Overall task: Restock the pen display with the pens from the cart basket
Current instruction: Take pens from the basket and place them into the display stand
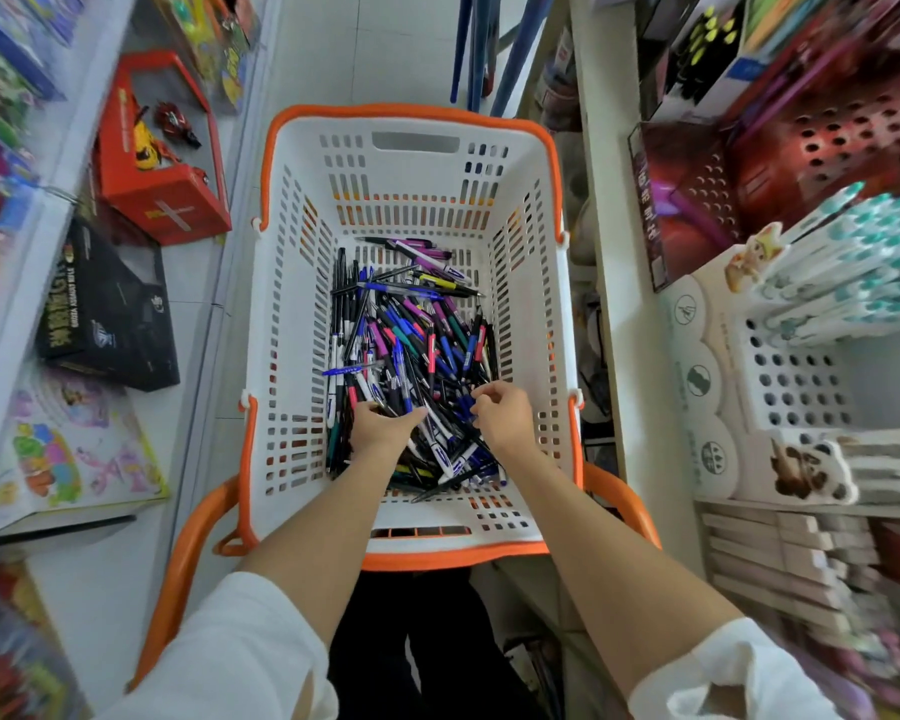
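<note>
A white cart basket (292,324) with an orange rim stands in front of me. A loose pile of pens (411,340), blue, black, purple and pink, covers its floor. My left hand (380,426) is down in the near part of the pile, fingers curled into the pens and thumb stretched to the right. My right hand (505,415) is at the pile's near right side, its fingers curled over a few dark pens. The white pen display (796,381) with rows of holes stands on the shelf to the right. Teal-capped pens (842,267) fill its upper part.
A red perforated pen stand (832,142) sits above the white display. Boxed stock (780,563) lies on the lower right shelf. Toy boxes (162,163) and colouring books (74,449) fill the left shelves. The orange cart handles (188,558) flank my arms in the narrow aisle.
</note>
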Motion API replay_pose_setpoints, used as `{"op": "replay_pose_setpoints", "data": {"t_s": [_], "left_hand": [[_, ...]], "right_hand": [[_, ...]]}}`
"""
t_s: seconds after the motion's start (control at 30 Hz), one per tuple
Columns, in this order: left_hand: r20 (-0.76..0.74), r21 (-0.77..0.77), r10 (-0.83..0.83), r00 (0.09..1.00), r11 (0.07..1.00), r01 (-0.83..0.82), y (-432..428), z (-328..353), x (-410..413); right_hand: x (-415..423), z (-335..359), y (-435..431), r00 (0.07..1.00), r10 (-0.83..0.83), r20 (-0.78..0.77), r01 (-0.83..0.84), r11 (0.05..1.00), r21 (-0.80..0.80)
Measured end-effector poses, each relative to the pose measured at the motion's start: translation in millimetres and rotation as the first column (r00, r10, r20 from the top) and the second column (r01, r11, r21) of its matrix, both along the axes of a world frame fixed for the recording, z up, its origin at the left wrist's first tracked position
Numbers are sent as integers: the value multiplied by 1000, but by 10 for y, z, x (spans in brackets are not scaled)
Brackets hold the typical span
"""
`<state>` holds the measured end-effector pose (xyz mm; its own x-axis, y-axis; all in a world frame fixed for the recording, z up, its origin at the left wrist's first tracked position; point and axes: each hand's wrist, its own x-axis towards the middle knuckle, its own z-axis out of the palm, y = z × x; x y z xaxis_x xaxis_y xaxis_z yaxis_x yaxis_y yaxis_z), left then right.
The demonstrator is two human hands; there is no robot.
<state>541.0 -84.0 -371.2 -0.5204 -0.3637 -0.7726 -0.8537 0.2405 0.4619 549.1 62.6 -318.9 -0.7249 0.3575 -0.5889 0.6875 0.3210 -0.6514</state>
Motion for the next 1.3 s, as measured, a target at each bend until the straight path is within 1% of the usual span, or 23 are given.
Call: {"op": "replay_pose_setpoints", "data": {"t_s": [0.07, 0.13, 0.23, 0.27, 0.4, 0.5, 0.67, 0.8, 0.87, 0.93, 0.97, 1.0, 1.03, 1.07, 1.1, 1.13, 1.2, 1.23, 1.27, 1.3], "left_hand": [[107, -75, -22, 994, 997, 30, 36, -25, 67], [143, -98, -69, 987, 992, 84, 39, -32, 114], [135, 3, -225, 965, 974, 227, -2, -40, 120], [125, 13, -255, 959, 967, 256, -35, -34, 110], [63, 7, -255, 965, 967, 255, -150, 13, 32], [3, 3, -223, 975, 975, 223, -177, 103, -72], [-77, 52, -175, 982, 983, 179, -205, 235, -272], [-236, 98, -57, 970, 992, 82, -234, 407, -370], [-281, 167, 19, 960, 986, 30, -243, 617, -434], [-294, 307, 147, 944, 950, -52, -250, 813, -533], [-278, 380, 229, 933, 918, -113, -251, 900, -580], [-256, 457, 315, 914, 872, -173, -252, 969, -612], [-236, 538, 393, 889, 814, -217, -225, 1085, -623], [-235, 628, 460, 856, 745, -227, -171, 1218, -619], [-240, 674, 482, 843, 708, -212, -92, 1330, -595], [-258, 695, 470, 844, 697, -176, -2, 1439, -555], [-315, 659, 386, 867, 746, -93, 176, 1561, -441], [-331, 611, 337, 881, 789, -72, 243, 1611, -379], [-341, 546, 284, 896, 836, -56, 292, 1650, -329], [-354, 490, 249, 902, 870, -48, 311, 1696, -291]], "right_hand": [[20, -11, 13, 1000, -6, -6, 6, 1000, 0], [27, -19, 18, 1000, -10, -2, 10, 1000, -5], [22, -25, 21, 1000, -17, 5, 17, 1000, -15], [19, -27, 22, 1000, -17, 10, 17, 1000, -15], [9, -45, 14, 1000, -14, 20, 14, 1000, -13], [-3, -40, 0, 1000, -18, 25, 18, 1000, -12], [1, -36, 3, 999, -19, 30, 19, 1000, -18], [1, 12, 28, 999, -25, 25, 26, 999, -35], [-7, 90, 38, 1000, -19, -4, 19, 999, -34], [-28, 199, 27, 998, -34, -50, 31, 998, -50], [-36, 264, -2, 994, -77, -81, 70, 993, -95], [-47, 328, -53, 982, -162, -101, 142, 973, -180], [-67, 393, -122, 958, -272, -91, 236, 927, -292], [-104, 458, -205, 925, -377, -42, 331, 856, -398], [-144, 519, -289, 888, -458, 28, 412, 768, -491], [-187, 583, -374, 852, -514, 94, 472, 680, -561], [-274, 675, -533, 788, -588, 185, 545, 524, -655], [-312, 728, -598, 772, -600, 207, 550, 469, -691], [-341, 772, -646, 784, -588, 197, 527, 463, -713], [-350, 815, -667, 810, -564, 160, 490, 501, -713]]}}
